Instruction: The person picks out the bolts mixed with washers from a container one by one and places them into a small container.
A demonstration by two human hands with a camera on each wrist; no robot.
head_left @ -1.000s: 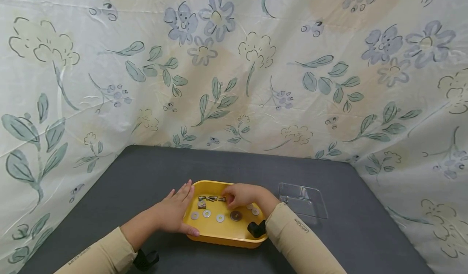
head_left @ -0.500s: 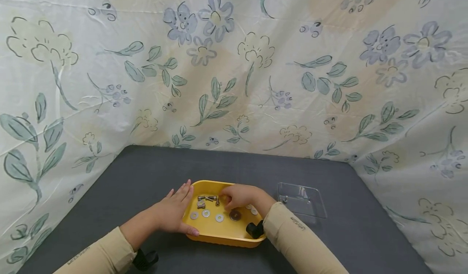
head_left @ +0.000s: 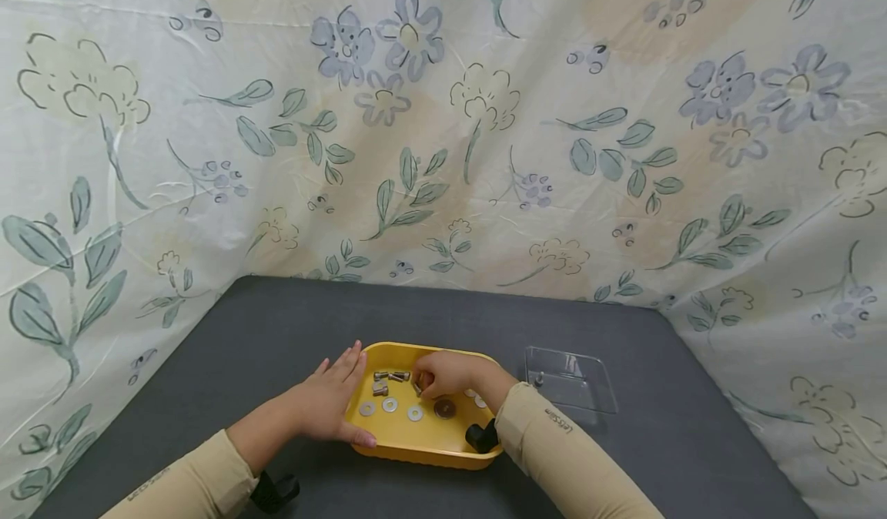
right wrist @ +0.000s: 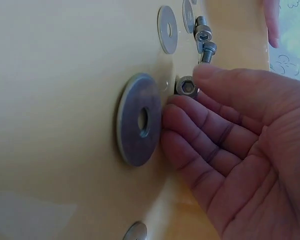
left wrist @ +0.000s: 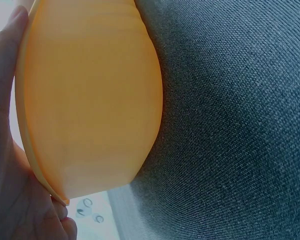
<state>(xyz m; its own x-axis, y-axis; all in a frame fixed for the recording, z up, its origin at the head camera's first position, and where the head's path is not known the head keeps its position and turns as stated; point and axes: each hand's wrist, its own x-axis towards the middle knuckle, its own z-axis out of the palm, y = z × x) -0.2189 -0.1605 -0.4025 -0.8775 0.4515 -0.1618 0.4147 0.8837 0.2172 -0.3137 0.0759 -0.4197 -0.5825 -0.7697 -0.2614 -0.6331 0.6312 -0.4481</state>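
A yellow tray (head_left: 416, 442) holds steel socket head screws and flat washers. My left hand (head_left: 329, 396) rests along its left rim with fingers spread and straight; in the left wrist view the thumb lies on the rim of the tray (left wrist: 95, 100). Inside the tray, my right hand (head_left: 450, 373) pinches a socket head screw (right wrist: 186, 86) between thumb and index finger, the other fingers bent. Further left lie several more screws (head_left: 397, 376). One large dark washer (right wrist: 139, 120) sits right beside the curled fingers, with smaller washers (head_left: 389, 404) to the left.
A clear plastic box (head_left: 589, 405) with a small metal piece (head_left: 539, 379) in it stands right of the tray on the dark grey table (head_left: 291, 319). A floral curtain (head_left: 416, 195) hangs behind and at the sides.
My right hand has shifted slightly left. The screw by its fingertips has turned from lying sideways, and the fingers now close round it. My left hand stays on the rim.
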